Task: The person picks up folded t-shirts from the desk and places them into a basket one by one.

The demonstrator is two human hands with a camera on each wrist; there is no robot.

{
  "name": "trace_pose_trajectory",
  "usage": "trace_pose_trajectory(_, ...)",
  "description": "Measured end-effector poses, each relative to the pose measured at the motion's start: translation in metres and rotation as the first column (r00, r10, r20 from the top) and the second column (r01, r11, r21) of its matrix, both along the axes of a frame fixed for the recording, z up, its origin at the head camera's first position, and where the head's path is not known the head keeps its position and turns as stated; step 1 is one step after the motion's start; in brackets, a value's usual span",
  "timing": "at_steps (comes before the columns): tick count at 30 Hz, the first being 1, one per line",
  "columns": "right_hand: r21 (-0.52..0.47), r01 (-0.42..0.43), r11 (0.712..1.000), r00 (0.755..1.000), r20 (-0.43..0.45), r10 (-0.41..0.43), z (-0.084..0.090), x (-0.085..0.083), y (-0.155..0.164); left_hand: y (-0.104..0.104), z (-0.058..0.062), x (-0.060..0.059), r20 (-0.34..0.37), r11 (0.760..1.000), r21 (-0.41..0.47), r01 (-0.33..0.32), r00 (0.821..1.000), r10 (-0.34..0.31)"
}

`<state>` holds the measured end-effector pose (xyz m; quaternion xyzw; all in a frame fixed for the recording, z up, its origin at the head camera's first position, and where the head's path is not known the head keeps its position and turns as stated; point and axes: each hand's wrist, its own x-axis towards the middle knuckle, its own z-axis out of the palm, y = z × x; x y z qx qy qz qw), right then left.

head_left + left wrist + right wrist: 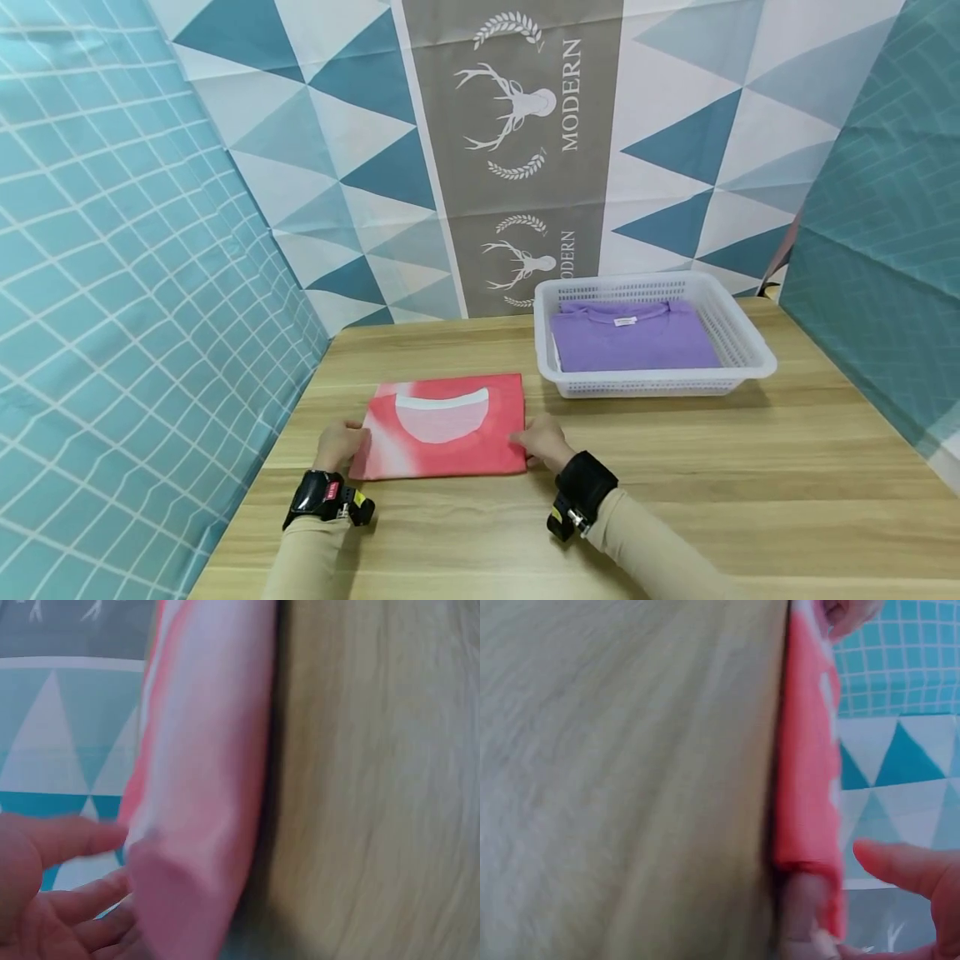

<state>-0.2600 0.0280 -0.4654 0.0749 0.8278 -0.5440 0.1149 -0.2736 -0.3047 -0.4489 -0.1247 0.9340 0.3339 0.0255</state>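
A folded red shirt (465, 450) with white fading and a pale half-round print lies flat on the wooden table. My left hand (341, 443) holds its left edge, thumb at the upper side and the other fingers lower down along the fold in the left wrist view. At the opposite edge, my right hand (543, 442) grips the shirt with the thumb over the top and fingers tucked at the underside. Seen from the right wrist, the shirt's thick folded side (808, 772) runs away toward the left hand.
Behind and to the right stands a white perforated plastic basket (652, 385) with a folded purple shirt (633, 342) inside. Patterned cloth hangs at the back (525, 183), and a blue grid-pattern sheet (127, 292) borders the table's (712, 500) left side.
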Motion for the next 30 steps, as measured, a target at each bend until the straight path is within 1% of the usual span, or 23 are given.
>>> trace_pose_trajectory(2, 0.009, 0.015, 1.0, 1.0, -0.013, -0.014, -0.006, -0.003, -0.002, 0.002, -0.006, -0.002, -0.05, 0.999, -0.013, -0.039, 0.998, 0.039)
trace_pose_trajectory(4, 0.006, 0.018, 1.0, 1.0, -0.025, -0.017, -0.01, -0.005, -0.002, 0.004, -0.01, -0.003, -0.086, 0.998, -0.018, -0.061, 0.995, 0.059)
trace_pose_trajectory(6, -0.001, 0.01, 1.0, 1.0, -0.025, -0.01, -0.013, -0.005, 0.0, 0.006, -0.012, -0.001, -0.107, 0.998, 0.0, -0.068, 0.992, 0.067)
trace_pose_trajectory(8, 0.001, -0.009, 1.0, 0.999, -0.031, 0.009, -0.013, -0.003, 0.004, 0.008, -0.013, 0.003, -0.108, 0.998, 0.025, -0.059, 0.992, 0.061)
trace_pose_trajectory(11, 0.029, -0.034, 0.999, 0.998, -0.042, 0.036, -0.012, 0.004, 0.014, 0.013, -0.013, 0.01, -0.081, 0.996, 0.09, -0.028, 0.996, 0.036)
trace_pose_trajectory(13, 0.06, -0.045, 0.997, 0.998, -0.033, 0.047, -0.01, 0.01, 0.021, 0.016, -0.013, 0.016, -0.036, 0.991, 0.13, -0.006, 0.999, 0.011)
trace_pose_trajectory(16, 0.091, -0.062, 0.994, 0.998, -0.009, 0.063, -0.009, 0.02, 0.032, 0.02, -0.014, 0.028, 0.023, 0.987, 0.155, 0.03, 0.999, -0.034)
trace_pose_trajectory(18, 0.095, -0.078, 0.992, 0.997, 0.009, 0.077, -0.008, 0.028, 0.039, 0.024, -0.012, 0.036, 0.065, 0.984, 0.174, 0.047, 0.996, -0.059)
trace_pose_trajectory(20, 0.091, -0.101, 0.991, 0.995, 0.018, 0.099, -0.006, 0.036, 0.047, 0.027, -0.012, 0.043, 0.086, 0.977, 0.196, 0.079, 0.992, -0.098)
trace_pose_trajectory(23, 0.109, -0.135, 0.985, 0.991, 0.035, 0.132, -0.003, 0.046, 0.057, 0.032, -0.009, 0.052, 0.136, 0.959, 0.241, 0.15, 0.973, -0.187)
trace_pose_trajectory(25, 0.132, -0.153, 0.979, 0.988, 0.046, 0.148, 0.0, 0.05, 0.063, 0.034, -0.009, 0.054, 0.158, 0.948, 0.256, 0.189, 0.959, -0.234)
trace_pose_trajectory(26, 0.134, -0.154, 0.979, 0.987, 0.053, 0.149, 0.0, 0.05, 0.065, 0.035, -0.008, 0.054, 0.166, 0.947, 0.255, 0.197, 0.955, -0.244)
trace_pose_trajectory(28, 0.129, -0.134, 0.983, 0.99, 0.061, 0.127, 0.002, 0.048, 0.067, 0.037, -0.006, 0.05, 0.172, 0.952, 0.242, 0.187, 0.958, -0.231)
trace_pose_trajectory(30, 0.103, -0.099, 0.99, 0.993, 0.067, 0.092, 0.003, 0.041, 0.068, 0.04, -0.006, 0.042, 0.158, 0.962, 0.223, 0.157, 0.968, -0.194)
